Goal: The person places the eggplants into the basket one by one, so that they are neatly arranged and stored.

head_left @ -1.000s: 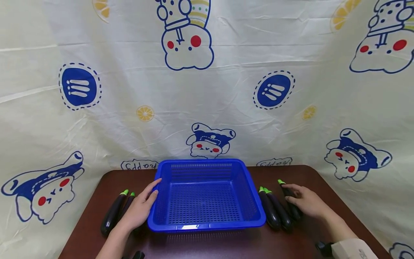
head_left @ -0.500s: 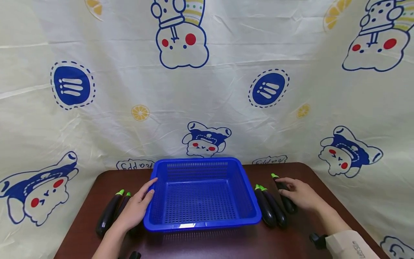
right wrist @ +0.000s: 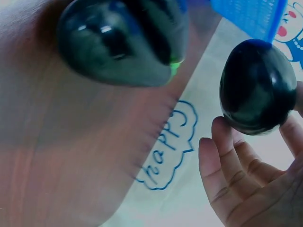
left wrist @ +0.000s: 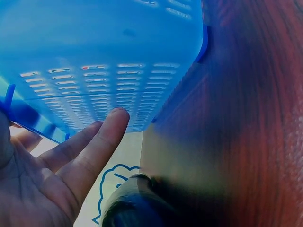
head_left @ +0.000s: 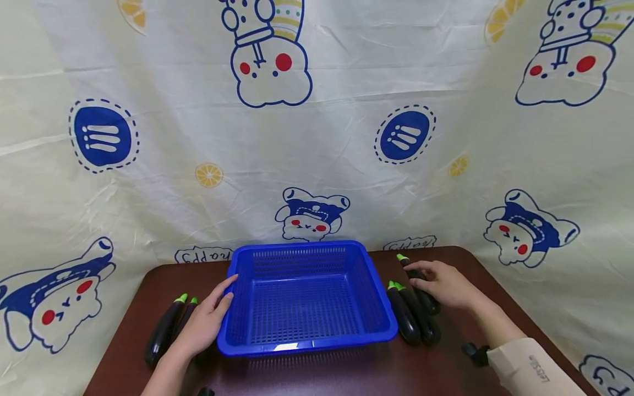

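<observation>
My right hand [head_left: 441, 283] holds a dark purple eggplant [head_left: 427, 301] with a green stem by its upper part. In the right wrist view this eggplant [right wrist: 255, 87] shows its rounded end, with the fingers and thumb around it. Two more eggplants [head_left: 403, 320] lie side by side between it and the blue plastic basket [head_left: 307, 345]. My left hand [head_left: 205, 324] rests at the basket's left rim. Its fingers [left wrist: 97, 149] extend fairly straight along the slotted outer wall in the left wrist view.
At the left of the brown table [head_left: 346, 374] lie further eggplants [head_left: 163, 333], partly behind the left forearm. A patterned white cloth [head_left: 317, 137] hangs behind the table. Near the right sleeve [head_left: 525, 363] sits a small black device [head_left: 475, 353].
My right hand has moved left and away from me with the eggplant, bringing it nearer the two beside the basket. The left hand stays at the rim, and the head view has shifted slightly.
</observation>
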### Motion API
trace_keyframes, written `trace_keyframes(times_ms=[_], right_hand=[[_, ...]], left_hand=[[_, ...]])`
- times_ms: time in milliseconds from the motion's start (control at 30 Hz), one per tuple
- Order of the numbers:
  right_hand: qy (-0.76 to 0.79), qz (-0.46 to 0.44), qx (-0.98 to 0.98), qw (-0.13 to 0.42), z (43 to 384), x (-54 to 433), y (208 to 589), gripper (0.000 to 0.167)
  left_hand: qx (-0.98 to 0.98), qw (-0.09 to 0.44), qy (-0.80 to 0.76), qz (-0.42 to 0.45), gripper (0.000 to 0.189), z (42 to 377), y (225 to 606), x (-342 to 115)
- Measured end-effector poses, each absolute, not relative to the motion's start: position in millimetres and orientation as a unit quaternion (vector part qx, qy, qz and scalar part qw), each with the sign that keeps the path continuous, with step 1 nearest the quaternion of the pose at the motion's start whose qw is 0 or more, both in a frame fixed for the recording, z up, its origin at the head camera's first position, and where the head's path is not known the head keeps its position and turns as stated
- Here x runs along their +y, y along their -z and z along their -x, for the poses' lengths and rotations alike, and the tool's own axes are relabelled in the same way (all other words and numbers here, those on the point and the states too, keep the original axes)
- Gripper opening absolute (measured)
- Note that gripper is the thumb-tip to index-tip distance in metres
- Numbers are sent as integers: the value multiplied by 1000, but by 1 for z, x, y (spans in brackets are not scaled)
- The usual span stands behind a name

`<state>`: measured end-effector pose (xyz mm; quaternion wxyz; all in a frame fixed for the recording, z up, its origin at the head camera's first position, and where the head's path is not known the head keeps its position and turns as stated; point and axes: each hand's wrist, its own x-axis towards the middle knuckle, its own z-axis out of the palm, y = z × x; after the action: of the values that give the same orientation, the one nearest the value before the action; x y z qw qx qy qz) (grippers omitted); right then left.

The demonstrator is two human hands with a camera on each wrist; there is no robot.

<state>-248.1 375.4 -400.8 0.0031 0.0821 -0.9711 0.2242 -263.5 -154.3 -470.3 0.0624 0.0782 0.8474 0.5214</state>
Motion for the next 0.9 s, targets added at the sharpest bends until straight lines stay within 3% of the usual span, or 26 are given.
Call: trace_keyframes(times_ms=[900], right_hand=[[-211,-107,-972,-10,267,308,365,38]], left_hand=[[849,49,-520,-78,46,265,472,-154]])
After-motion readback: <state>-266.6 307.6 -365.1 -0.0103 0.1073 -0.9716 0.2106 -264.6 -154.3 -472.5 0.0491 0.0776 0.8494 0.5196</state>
